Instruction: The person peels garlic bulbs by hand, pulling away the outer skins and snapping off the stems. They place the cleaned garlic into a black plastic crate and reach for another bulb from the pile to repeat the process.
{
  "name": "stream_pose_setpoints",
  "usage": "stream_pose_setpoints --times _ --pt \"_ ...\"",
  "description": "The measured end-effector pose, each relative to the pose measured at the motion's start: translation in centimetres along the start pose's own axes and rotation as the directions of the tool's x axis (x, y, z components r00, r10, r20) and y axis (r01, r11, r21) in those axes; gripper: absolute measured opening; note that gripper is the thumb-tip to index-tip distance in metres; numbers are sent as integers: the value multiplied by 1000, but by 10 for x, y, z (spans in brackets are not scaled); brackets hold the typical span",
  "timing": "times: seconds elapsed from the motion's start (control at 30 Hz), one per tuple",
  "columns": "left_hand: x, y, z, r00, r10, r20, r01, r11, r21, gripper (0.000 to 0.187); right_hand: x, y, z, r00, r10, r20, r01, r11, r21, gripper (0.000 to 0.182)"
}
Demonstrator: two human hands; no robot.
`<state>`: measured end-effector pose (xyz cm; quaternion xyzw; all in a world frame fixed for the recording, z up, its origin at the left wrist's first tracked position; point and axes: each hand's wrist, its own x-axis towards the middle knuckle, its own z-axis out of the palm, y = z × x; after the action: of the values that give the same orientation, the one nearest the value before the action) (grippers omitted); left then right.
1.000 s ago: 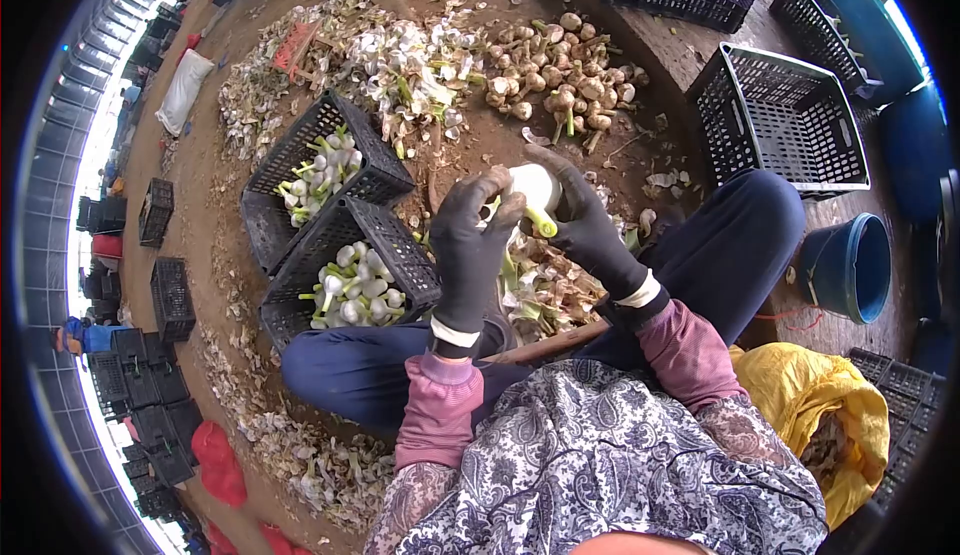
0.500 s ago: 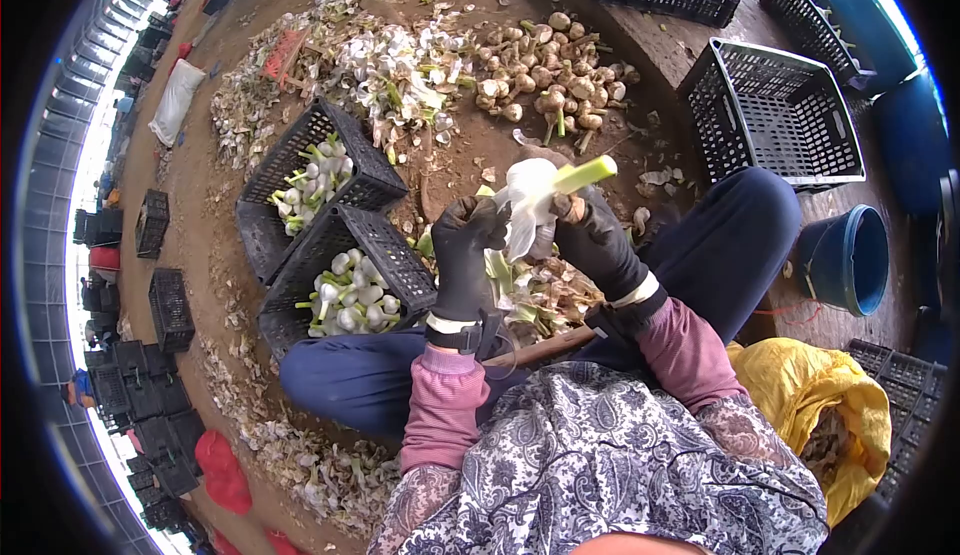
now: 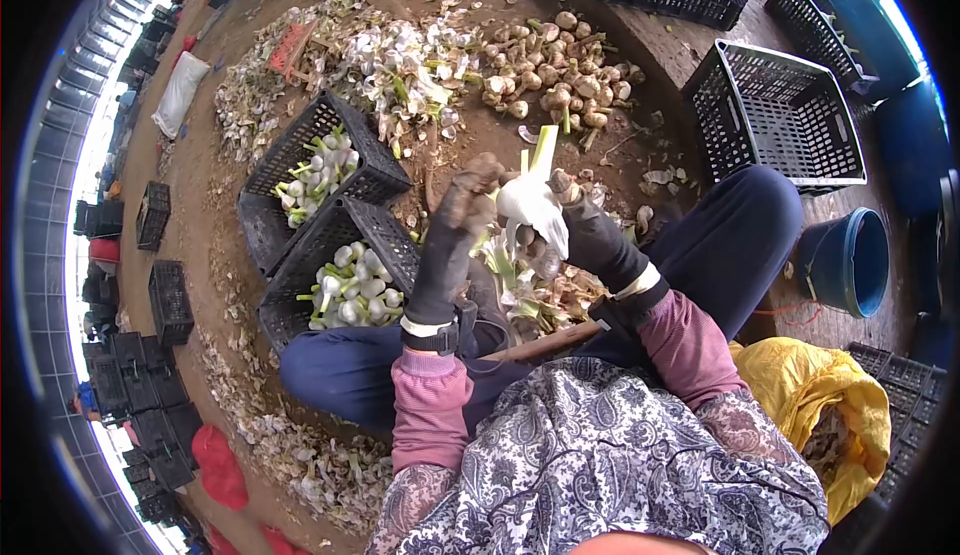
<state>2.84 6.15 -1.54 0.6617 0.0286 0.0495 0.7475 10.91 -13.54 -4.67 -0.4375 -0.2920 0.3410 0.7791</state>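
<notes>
A white garlic bulb (image 3: 532,207) with a green stem pointing up is held in front of me, loose skin hanging below it. My right hand (image 3: 588,217), in a dark glove, grips it from the right side. On the bulb's left is my left hand (image 3: 468,200), also gloved and smeared by motion, so its fingers cannot be read. Beyond the hands lies a pile of unpeeled garlic (image 3: 560,70) with brownish skins. Cleaner white bulbs with green stems (image 3: 357,285) fill part of the near black crate (image 3: 285,305).
Another black crate (image 3: 262,220) with garlic adjoins it. Peeled skins (image 3: 405,60) are heaped on the dirt floor. At right stand a black crate (image 3: 725,120), a blue bucket (image 3: 812,255) and a yellow sack (image 3: 775,375). A wooden piece (image 3: 545,343) lies by my legs.
The bulb has turned, its stem swinging from pointing right to pointing up. My left hand has moved slightly up and left; my right hand keeps its grip.
</notes>
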Motion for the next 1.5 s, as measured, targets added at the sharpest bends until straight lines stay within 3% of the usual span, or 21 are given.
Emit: stream_pose_setpoints --times 0.1,0.17,0.2,0.27,0.33,0.37,0.5,0.57,0.63,0.7,0.77,0.9,0.97,1.07,1.1,1.17,1.23,1.27,1.33,1.4,1.5 --pt "-7 -6 7 987 -127 101 139 982 -130 91 -3 -2 4 976 -217 35 200 813 -547 58" --pt "-9 -13 8 987 -151 60 161 962 -219 93 -6 -4 -3 994 -92 53 105 906 -410 54" --pt "-11 -13 8 983 -172 64 182 954 -240 94 -7 -14 -6 991 112 78 -103 988 -117 51" --pt "-15 -11 9 972 -218 92 235 938 -256 94 -7 -17 -5 982 164 92 -160 986 -47 46" --pt "-18 -15 5 974 -202 99 212 971 -108 94 -11 -8 0 990 -138 39 139 862 -488 44" --pt "-17 -26 2 984 -154 92 151 988 36 95 -6 7 -13 1000 12 9 -8 945 -326 48" --pt "-12 -7 23 998 -44 54 19 918 397 92 -10 -10 4 988 51 -145 -89 961 -264 50" --pt "-14 -7 26 997 63 51 -80 837 541 88 -13 -14 -1 940 313 -133 -310 950 45 47" --pt "-15 -14 27 978 204 52 -186 721 668 81 -11 -16 8 957 265 -115 -258 963 73 51" --pt "-13 -10 26 992 118 -38 -79 838 541 74 -8 -36 15 947 297 -122 -294 955 40 62" --pt "-13 -1 33 983 56 -174 21 911 412 62 -3 -20 12 975 62 -216 -111 969 -221 64" --pt "-12 -28 16 946 128 -298 8 910 414 54 2 -5 9 948 -62 -313 -17 969 -245 39" --pt "-11 -25 20 943 26 -333 -10 999 49 52 -1 -1 -4 910 -71 -408 -19 977 -212 16" --pt "-8 -26 11 943 -39 -331 -59 958 -282 51 1 1 -31 758 -81 -647 12 994 -110 16" --pt "-8 -30 5 950 -31 -311 -90 926 -367 51 0 7 -39 779 -120 -615 -84 953 -291 19" --pt "-13 -55 -13 963 -41 -266 -101 860 -500 53 -2 -3 -22 793 -494 -355 -140 418 -897 25" --pt "-11 -36 2 958 -89 -273 -99 789 -606 52 -7 -6 -6 912 -312 -266 -153 343 -927 41" --pt "-11 -30 10 951 -92 -296 -103 808 -580 51 -5 -6 -2 946 74 -316 -239 818 -524 44" --pt "-10 -22 24 932 -65 -357 -108 890 -443 49 -4 4 22 929 268 -256 -292 955 -58 44" --pt "-7 -22 34 931 -36 -363 -80 951 -299 47 -2 21 24 970 50 -240 -166 854 -493 40" --pt "-10 -24 46 944 -31 -329 -30 984 -178 44 -3 19 27 961 -70 -266 -185 549 -815 30"
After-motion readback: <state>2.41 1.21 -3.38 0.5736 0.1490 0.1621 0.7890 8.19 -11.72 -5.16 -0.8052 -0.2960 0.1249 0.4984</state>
